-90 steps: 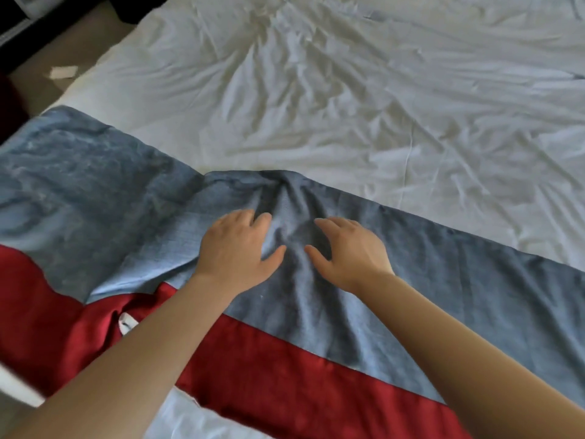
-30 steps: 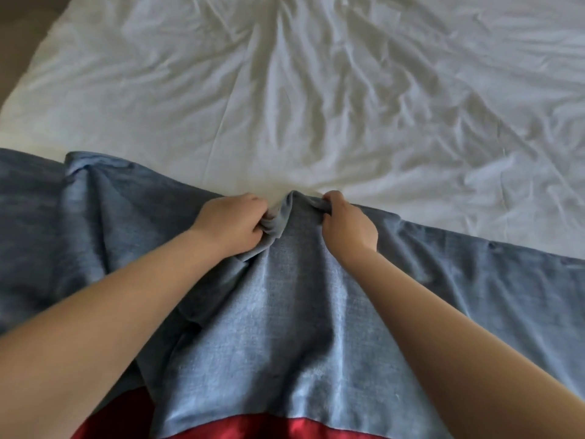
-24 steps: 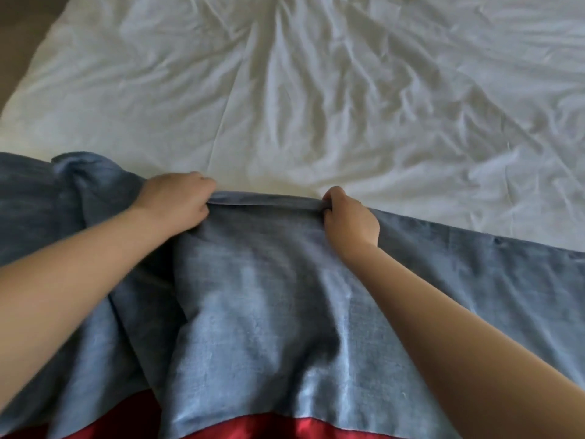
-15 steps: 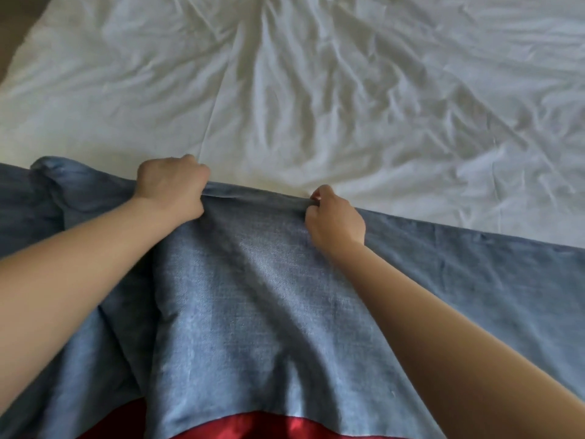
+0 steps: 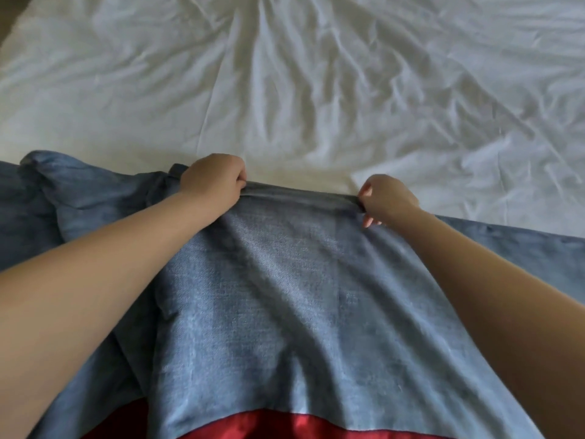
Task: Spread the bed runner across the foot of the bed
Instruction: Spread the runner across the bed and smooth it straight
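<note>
The bed runner (image 5: 294, 299) is blue-grey cloth with a red band (image 5: 285, 427) along its near side. It lies across the near part of the bed over a wrinkled white sheet (image 5: 316, 90). My left hand (image 5: 215, 180) grips the runner's far edge with curled fingers. My right hand (image 5: 384, 196) pinches the same edge further right. The edge runs taut between the two hands. Left of my left hand the runner is bunched in folds (image 5: 79, 191). To the right it lies flat.
The white sheet fills the far half of the view, creased all over. A dark strip of floor (image 5: 8, 14) shows at the top left corner beside the bed's left edge.
My hands, first flat on a ridge in the runner, grasped its far edge close together and then moved apart, the left going left, the right going right. The edge between them has straightened.
</note>
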Tool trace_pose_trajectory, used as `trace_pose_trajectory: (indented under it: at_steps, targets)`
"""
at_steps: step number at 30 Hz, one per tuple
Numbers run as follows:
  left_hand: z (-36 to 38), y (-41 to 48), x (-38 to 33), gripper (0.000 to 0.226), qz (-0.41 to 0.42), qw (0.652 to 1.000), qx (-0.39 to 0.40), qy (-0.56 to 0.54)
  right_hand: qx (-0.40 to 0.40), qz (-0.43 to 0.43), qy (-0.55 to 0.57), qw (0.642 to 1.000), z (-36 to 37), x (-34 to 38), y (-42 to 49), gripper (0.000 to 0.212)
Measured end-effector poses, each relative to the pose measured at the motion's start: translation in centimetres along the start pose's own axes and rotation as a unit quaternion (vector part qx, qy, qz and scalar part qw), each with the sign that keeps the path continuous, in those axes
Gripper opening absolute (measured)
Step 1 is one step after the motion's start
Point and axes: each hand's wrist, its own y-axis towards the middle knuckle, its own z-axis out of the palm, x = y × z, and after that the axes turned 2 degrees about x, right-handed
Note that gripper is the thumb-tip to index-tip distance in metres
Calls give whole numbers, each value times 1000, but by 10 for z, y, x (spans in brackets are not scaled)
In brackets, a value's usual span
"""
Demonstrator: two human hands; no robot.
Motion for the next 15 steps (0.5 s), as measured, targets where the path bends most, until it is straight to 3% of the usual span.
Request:
trace_pose_trajectory:
  at_steps: [3,7,12,15]
  targets:
    - [3,8,-4,18,-5,999,-14,34,-117,-19,-53,992,7,-1,4,19]
    - [11,12,-11,11,-55,996,-17,71,-124,-52,-142,981,26,3,4,25]
    - [10,-4,-32,15,10,983,-72,167,-202,-106,-145,963,20,3,-20,24]
    - [-2,-12,-54,34,60,978,-118,164,-248,-133,-137,950,9,0,-39,41]
